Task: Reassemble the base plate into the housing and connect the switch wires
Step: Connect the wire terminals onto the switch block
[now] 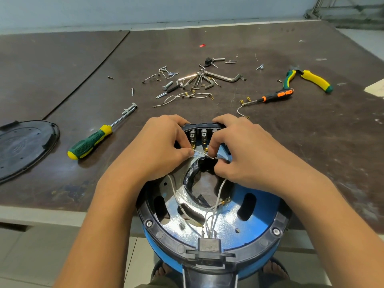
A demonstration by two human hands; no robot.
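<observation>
As fingers pinch wire, housing overhangs table edge.

No text, label, brand or number could be read anywhere. The housing showed only bare blue and black surfaces. The black cover carried moulded curved ridges but no legible lettering. Any marking on the green-and-yellow screwdriver was too small to make out.
</observation>
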